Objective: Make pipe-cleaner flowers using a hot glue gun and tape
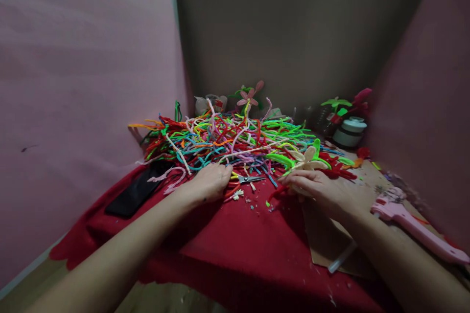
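My left hand (pixel 211 182) is closed at the handles of small scissors (pixel 250 179). The handles are yellow and red-orange, and the blades point right, low over the red cloth. My fingers partly hide the handles. In my right hand (pixel 317 188), the fingers are pinched on a cream pipe-cleaner flower (pixel 307 159) with a light green stem that points left. Beyond both hands spreads a large heap of colourful pipe cleaners (pixel 227 139). Small fuzzy clippings (pixel 253 201) and a frayed cream tuft (pixel 238 194) lie between the hands.
A black phone (pixel 134 190) lies at the left. On the right are a pink glue gun (pixel 407 220), a glue stick (pixel 343 257), cardboard (pixel 323 234) and a lidded jar (pixel 350 132). A pink flower (pixel 248 97) stands behind the heap. Pink walls (pixel 88 68) flank the table.
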`<state>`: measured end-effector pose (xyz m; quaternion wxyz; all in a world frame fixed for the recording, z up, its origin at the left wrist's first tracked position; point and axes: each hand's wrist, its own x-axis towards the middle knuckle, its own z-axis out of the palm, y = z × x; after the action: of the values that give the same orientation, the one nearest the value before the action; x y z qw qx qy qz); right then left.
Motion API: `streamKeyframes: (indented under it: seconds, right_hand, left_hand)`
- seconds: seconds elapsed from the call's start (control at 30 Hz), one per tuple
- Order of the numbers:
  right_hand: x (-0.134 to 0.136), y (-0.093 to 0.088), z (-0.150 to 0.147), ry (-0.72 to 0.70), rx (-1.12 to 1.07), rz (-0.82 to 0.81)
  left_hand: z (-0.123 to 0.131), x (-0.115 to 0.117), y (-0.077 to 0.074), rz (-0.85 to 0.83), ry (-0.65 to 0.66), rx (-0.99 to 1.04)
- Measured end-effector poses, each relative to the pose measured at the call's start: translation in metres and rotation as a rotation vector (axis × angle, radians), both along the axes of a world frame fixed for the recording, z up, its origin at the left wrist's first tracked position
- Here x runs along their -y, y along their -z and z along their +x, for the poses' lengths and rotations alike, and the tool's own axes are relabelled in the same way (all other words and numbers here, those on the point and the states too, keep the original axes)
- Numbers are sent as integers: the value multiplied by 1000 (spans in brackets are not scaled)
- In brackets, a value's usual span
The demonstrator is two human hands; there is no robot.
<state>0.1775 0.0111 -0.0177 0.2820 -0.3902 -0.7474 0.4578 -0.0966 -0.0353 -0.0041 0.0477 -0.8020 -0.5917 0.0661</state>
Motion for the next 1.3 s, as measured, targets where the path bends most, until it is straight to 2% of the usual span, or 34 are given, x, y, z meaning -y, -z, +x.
streamKeyframes:
  seconds: [0.17, 0.3, 0.53, 0.93, 1.07, 1.3]
  right_hand:
    - [2, 0, 9, 42, 68, 95]
    - [1, 2, 9, 28, 0, 137]
    - [6, -13, 5, 7, -89, 154]
    - [3, -11, 8, -46, -210, 165]
    - [0, -6, 8, -45, -217, 173]
    - [2, -6, 9, -70, -244, 141]
  left_hand:
    - [-1, 8, -8, -66, -54, -23]
    - [2, 23, -16, -45, 8, -23]
    - [27, 41, -20, -95, 75, 27]
    - [59, 20, -27, -98, 74, 36]
    - [63, 19, -29, -101, 96, 19]
    - [63, 13, -22, -81, 115, -32]
